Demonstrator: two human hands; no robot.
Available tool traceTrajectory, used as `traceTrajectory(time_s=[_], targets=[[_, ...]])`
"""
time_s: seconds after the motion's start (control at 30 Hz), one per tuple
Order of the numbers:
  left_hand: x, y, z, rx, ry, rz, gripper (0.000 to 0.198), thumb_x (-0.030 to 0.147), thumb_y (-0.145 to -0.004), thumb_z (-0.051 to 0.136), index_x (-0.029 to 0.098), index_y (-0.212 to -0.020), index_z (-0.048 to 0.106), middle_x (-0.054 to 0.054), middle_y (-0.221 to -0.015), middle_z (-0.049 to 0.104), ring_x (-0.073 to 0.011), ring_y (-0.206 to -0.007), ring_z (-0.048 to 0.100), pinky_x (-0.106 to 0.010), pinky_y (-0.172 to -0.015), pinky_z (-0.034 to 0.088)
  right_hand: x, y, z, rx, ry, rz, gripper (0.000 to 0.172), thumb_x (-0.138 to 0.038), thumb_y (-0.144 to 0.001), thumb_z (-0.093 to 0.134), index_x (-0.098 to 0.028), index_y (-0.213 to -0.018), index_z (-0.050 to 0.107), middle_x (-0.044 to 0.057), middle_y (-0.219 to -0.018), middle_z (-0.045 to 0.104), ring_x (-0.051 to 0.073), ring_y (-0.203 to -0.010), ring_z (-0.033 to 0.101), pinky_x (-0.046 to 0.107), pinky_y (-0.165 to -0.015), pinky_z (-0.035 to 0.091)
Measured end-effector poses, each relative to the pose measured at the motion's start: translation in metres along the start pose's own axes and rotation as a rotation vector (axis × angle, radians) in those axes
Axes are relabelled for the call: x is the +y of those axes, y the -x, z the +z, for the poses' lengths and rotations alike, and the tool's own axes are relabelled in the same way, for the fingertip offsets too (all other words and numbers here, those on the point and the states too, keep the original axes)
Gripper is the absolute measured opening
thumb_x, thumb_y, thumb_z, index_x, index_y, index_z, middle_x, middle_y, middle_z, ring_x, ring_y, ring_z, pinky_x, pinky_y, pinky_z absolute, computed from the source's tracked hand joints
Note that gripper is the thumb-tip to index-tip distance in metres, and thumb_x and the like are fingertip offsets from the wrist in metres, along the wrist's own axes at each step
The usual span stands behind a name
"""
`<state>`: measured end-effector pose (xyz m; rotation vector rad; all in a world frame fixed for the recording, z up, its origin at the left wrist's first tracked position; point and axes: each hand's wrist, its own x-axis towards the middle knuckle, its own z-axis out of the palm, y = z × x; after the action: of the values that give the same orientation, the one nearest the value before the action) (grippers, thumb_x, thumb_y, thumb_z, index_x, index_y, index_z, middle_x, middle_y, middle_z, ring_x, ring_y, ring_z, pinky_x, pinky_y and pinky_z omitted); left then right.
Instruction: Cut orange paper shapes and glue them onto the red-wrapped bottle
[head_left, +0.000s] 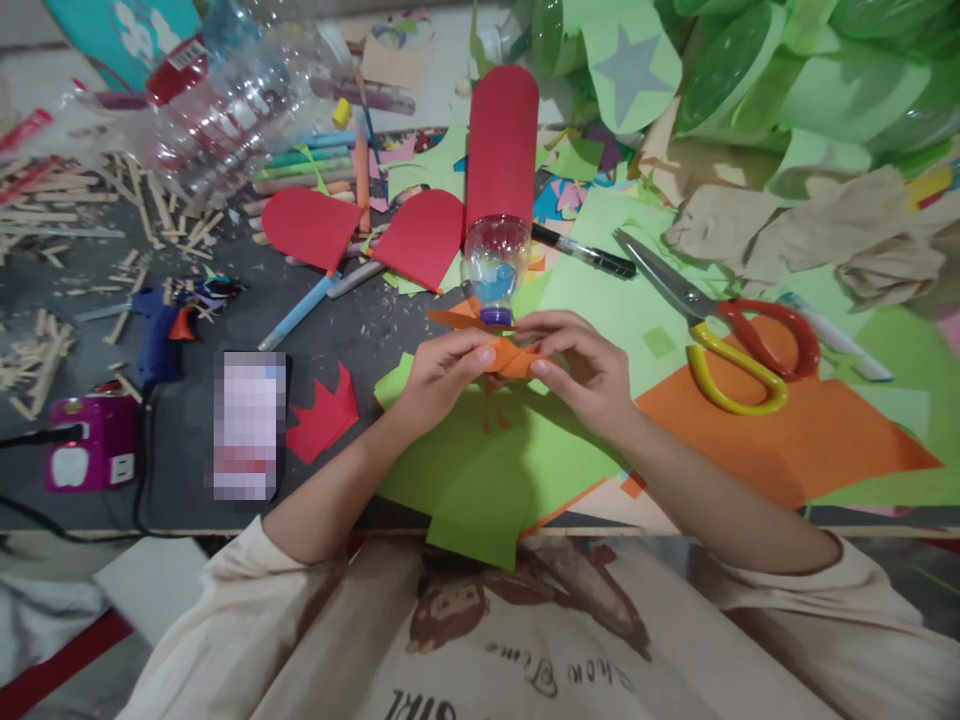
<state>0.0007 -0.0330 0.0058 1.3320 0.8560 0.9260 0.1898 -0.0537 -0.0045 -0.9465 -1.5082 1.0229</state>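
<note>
Between my fingers is a small piece of orange paper (511, 358), bent or folded. My left hand (450, 372) pinches its left end and my right hand (581, 365) pinches its right end. Just beyond my hands lies a plastic bottle (496, 250) with a purple cap toward me, its body wrapped in red paper (502, 140). Another orange paper piece (457, 318) rests by the cap. Under my hands spreads light green paper (465, 460). Two red rounded paper cutouts (309, 225) lie left of the bottle, and a red zigzag paper piece (324, 415) sits nearer me.
Scissors (694, 300) with red and yellow handles lie at right on an orange sheet (765, 440), near a black pen (585, 250). At left are a phone (247, 425), a blue glue gun (159, 330) with a cord, a purple adapter (91, 442) and scattered wooden sticks (45, 355).
</note>
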Motion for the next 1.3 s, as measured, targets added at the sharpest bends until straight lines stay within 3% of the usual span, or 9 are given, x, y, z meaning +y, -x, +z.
traceTrajectory(time_s=[0.17,0.27,0.47,0.63,0.73,0.87,0.97,1.1,1.3], targets=[[-0.003,-0.001,-0.001,0.018,0.055,-0.043,0.043,0.058,-0.084,0.067,0.016,-0.074,0.071,-0.003,-0.070,0.069,-0.0131,-0.065,0.063,-0.023,-0.061,0.050,0.001,0.002,0.004,0.058,0.071,-0.027,0.021,-0.037,-0.091,0.063,-0.023,-0.076,0.060,0.002,-0.074,0.067,0.017,-0.071,0.063,0.034,-0.068,0.053],[0.001,-0.002,-0.003,0.021,-0.036,-0.016,0.043,0.060,-0.078,0.071,0.017,-0.080,0.068,-0.002,-0.073,0.067,-0.0101,-0.063,0.059,-0.020,-0.059,0.048,0.002,0.001,0.005,0.071,0.140,-0.082,0.018,-0.031,-0.091,0.061,-0.023,-0.075,0.058,0.001,-0.072,0.065,0.016,-0.068,0.061,0.033,-0.065,0.051],[0.005,-0.001,-0.004,-0.119,-0.278,0.108,0.056,0.068,-0.073,0.070,0.017,-0.093,0.064,-0.001,-0.076,0.065,-0.0107,-0.064,0.057,-0.020,-0.058,0.048,0.002,0.000,0.005,0.028,0.273,-0.204,0.017,-0.018,-0.088,0.059,-0.024,-0.074,0.053,-0.001,-0.068,0.061,0.014,-0.065,0.059,0.029,-0.060,0.048],[0.006,-0.002,-0.001,-0.048,-0.521,0.144,0.035,0.051,-0.086,0.064,0.017,-0.080,0.063,0.001,-0.069,0.063,-0.0084,-0.059,0.051,-0.020,-0.059,0.043,0.003,0.000,0.006,0.013,0.335,-0.256,0.018,-0.017,-0.088,0.060,-0.024,-0.074,0.052,-0.001,-0.068,0.059,0.014,-0.064,0.058,0.028,-0.059,0.048],[0.007,-0.002,0.001,-0.070,-0.436,0.083,0.038,0.051,-0.089,0.061,0.017,-0.073,0.062,0.001,-0.065,0.063,-0.0077,-0.055,0.051,-0.019,-0.056,0.043,0.002,0.001,0.006,0.016,0.340,-0.257,0.017,-0.018,-0.089,0.061,-0.024,-0.075,0.053,-0.001,-0.069,0.060,0.014,-0.065,0.059,0.028,-0.060,0.048],[0.006,-0.003,0.002,-0.018,-0.205,-0.071,0.040,0.055,-0.081,0.069,0.017,-0.071,0.063,0.001,-0.065,0.064,-0.0083,-0.056,0.056,-0.019,-0.055,0.045,0.000,0.002,0.004,0.096,0.270,-0.132,0.007,-0.030,-0.090,0.064,-0.025,-0.089,0.059,0.000,-0.078,0.065,0.015,-0.069,0.062,0.031,-0.063,0.052],[0.004,-0.004,0.003,0.051,-0.046,-0.176,0.040,0.055,-0.074,0.076,0.017,-0.070,0.061,0.002,-0.061,0.064,-0.0080,-0.052,0.058,-0.020,-0.053,0.049,-0.001,0.003,0.003,0.133,0.152,0.036,0.022,-0.043,-0.089,0.066,-0.025,-0.099,0.060,-0.001,-0.079,0.064,0.014,-0.066,0.061,0.029,-0.059,0.050],[0.003,-0.007,0.004,0.126,0.023,-0.221,0.038,0.049,-0.068,0.080,0.017,-0.068,0.060,0.002,-0.060,0.066,-0.0073,-0.047,0.059,-0.019,-0.051,0.050,-0.005,0.001,0.002,0.092,0.073,0.200,0.036,-0.058,-0.087,0.064,-0.022,-0.083,0.061,-0.002,-0.068,0.059,0.010,-0.054,0.052,0.026,-0.050,0.042],[0.006,-0.007,0.004,0.123,0.055,-0.244,0.033,0.043,-0.070,0.079,0.017,-0.069,0.059,0.003,-0.058,0.065,-0.0076,-0.047,0.059,-0.020,-0.052,0.052,-0.006,0.000,0.002,0.082,0.020,0.239,0.040,-0.058,-0.086,0.064,-0.021,-0.073,0.059,-0.004,-0.059,0.054,0.009,-0.049,0.047,0.026,-0.048,0.038]])
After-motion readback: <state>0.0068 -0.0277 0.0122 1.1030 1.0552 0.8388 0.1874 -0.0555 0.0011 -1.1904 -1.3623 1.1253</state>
